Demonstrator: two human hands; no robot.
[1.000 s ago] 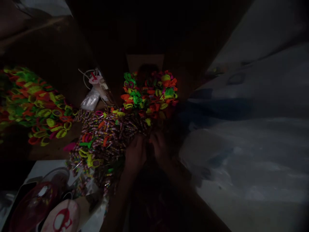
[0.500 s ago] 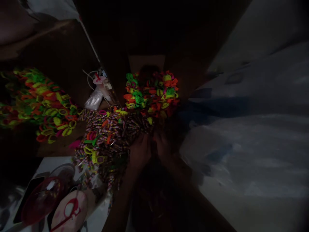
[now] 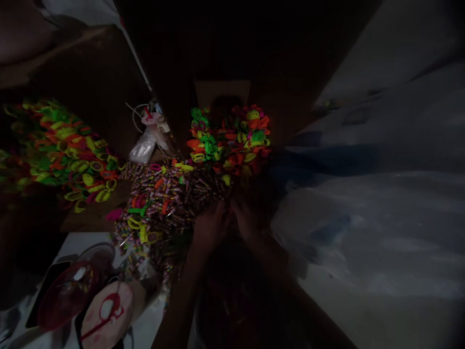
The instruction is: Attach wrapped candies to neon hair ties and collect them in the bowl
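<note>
The scene is very dark. My left hand (image 3: 209, 228) and my right hand (image 3: 245, 223) meet close together at the near edge of a heap of small wrapped sticks (image 3: 170, 194). Their fingers seem curled towards each other, but the dark hides what, if anything, is between them. Just beyond the hands lies a pile of neon plastic rings (image 3: 228, 138) in green, orange, yellow and pink. A few loose rings (image 3: 140, 230) are scattered on the stick heap.
A second, wider pile of neon rings (image 3: 61, 150) spreads at the left. A clear plastic bag and a small bottle (image 3: 148, 138) sit behind the sticks. Red and white containers (image 3: 87, 300) stand at the lower left. A pale cloth surface (image 3: 381, 218) fills the right.
The view has shifted slightly, so everything sits a little further right in the frame. My hands stay together at the edge of the stick heap, hardly moved.
</note>
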